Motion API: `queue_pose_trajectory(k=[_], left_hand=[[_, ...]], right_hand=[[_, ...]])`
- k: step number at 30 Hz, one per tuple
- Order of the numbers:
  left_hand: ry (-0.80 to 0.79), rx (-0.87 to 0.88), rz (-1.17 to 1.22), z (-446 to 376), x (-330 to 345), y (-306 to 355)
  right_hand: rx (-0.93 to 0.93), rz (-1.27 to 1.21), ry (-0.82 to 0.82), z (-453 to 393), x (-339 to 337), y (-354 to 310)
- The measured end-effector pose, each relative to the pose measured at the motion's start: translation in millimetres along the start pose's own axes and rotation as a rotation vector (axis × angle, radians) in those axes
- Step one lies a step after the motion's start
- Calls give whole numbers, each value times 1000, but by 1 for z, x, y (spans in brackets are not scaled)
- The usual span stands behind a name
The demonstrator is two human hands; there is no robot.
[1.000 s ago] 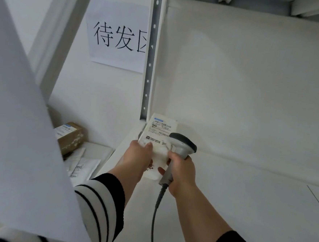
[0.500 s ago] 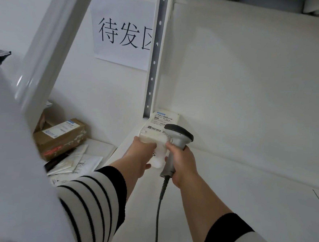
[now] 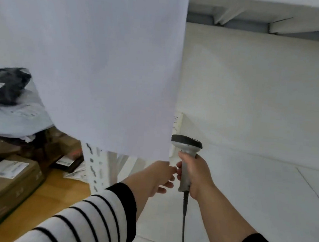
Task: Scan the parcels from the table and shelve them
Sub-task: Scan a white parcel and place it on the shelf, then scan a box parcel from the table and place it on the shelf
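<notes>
Over the white shelf, the right hand grips the scanner firmly; the left hand hangs loosely curled, empty.

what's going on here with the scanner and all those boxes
A person is shelving scanned parcels. The right hand grips a corded barcode scanner over the white shelf. A small white labelled parcel stands at the shelf's back corner, mostly hidden by a white panel. The left hand holds nothing. More parcels, including a cardboard box, wait on the wooden table.
</notes>
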State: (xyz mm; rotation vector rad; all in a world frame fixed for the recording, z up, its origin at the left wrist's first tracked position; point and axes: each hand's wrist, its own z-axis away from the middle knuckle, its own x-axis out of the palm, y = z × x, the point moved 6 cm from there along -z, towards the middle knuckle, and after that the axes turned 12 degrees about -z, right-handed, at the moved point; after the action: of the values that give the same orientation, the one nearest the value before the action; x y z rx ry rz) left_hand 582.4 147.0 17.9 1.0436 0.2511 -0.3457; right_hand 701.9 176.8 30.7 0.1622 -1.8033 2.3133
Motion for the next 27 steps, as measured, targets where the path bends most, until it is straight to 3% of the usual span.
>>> queue_pose_trajectory(k=[6, 12, 19, 27], left_hand=[[-173, 81, -174, 89, -23, -59], [-306, 54, -226, 170, -93, -146], [-50, -87, -153, 208, -207, -241], [271, -278, -33, 222, -322, -339]], right_hand=[[-102, 54, 92, 113, 6, 25], [-163, -139, 81, 221, 39, 61], [-52, -73, -129, 275, 137, 95], [119, 51, -291, 259, 262, 160]])
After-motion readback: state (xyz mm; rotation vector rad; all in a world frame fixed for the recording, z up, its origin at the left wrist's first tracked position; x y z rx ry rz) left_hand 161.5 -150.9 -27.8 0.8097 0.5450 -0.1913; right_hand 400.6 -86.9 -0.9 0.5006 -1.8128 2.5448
